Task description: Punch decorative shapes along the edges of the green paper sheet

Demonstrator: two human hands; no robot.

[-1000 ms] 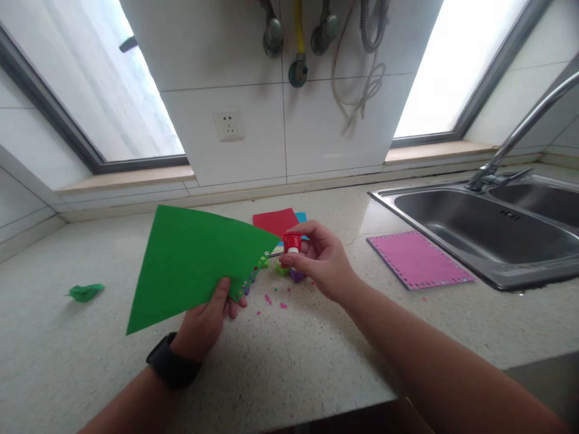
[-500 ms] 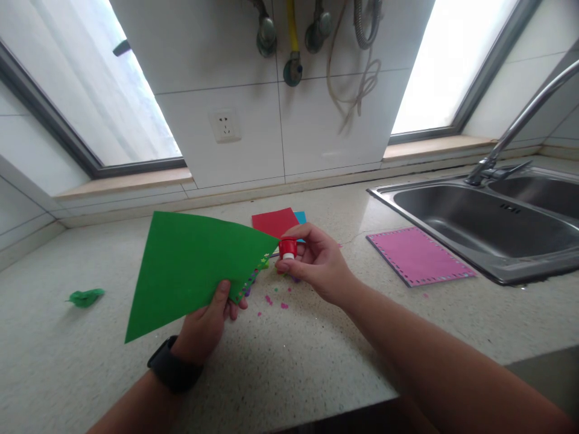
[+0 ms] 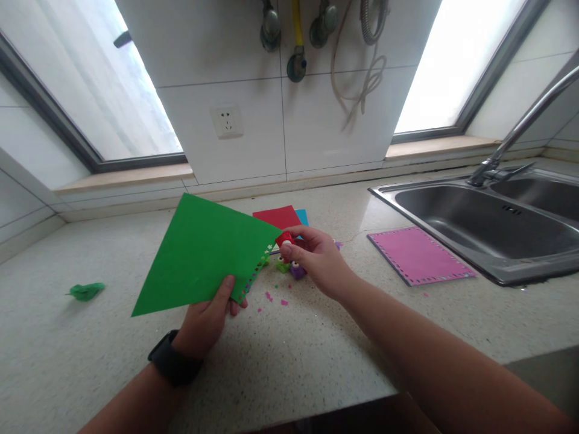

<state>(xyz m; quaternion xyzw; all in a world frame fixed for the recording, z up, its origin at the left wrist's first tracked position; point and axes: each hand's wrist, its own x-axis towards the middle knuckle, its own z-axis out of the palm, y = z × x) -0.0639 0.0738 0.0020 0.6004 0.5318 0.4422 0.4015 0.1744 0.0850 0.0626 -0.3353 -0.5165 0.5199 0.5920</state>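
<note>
Sheet tipped up since a second ago; green sheet (image 3: 205, 253) now higher, its corner meeting the red punch (image 3: 284, 240). My left hand (image 3: 205, 319) pinches the sheet's lower edge, held above the counter (image 3: 289, 361). My right hand (image 3: 316, 262) is closed round the punch at the corner, so the punched row has reached its end.

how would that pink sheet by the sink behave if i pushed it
The pink sheet lies flat on the speckled countertop, so it would probably slide easily. It looks thin and light, likely bending if lifted by one corner. Its punched edges might tear with rough handling.
</note>
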